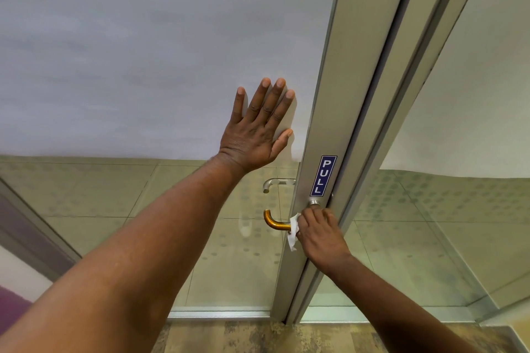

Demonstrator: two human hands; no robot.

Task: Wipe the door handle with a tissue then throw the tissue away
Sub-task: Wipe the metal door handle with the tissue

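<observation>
Ok, head cam, looking at a glass door [143, 66] w/ frosted upper panel and clear lower part. My left hand [256, 129] is flat on the frosted glass, fingers spread and pointing up, palm pressed to the panel just left of the aluminium door frame [338, 94]; nothing held in it. My right hand [319, 233] is lower, at the frame, fingers curled and closed around a white tissue [293, 231] that's bunched against the door handle [274, 222]. Tissue sits at the handle's right end, where the lever meets the frame; a crumpled tail of it hangs down just below the hand, left of the knuckles. Handle's visible part is brass/gold-coloured, curved end sticking out to the left, touching the tissue on its right side. Can't tell how much of the handle is inside the hand, it's covered. Silver round base [314, 202] of the handle shows just above the right hand's fingers, on the frame. Blue PULL sticker [323, 175] is vertical on the frame, right above that base. Second silver handle [276, 183] shows thru the glass, on the far side of the door, above the brass one. Tiled floor [86, 189] visible thru the clear glass; wood-look floor [243, 337] at the bottom on my side. Both forearms bare.
</observation>
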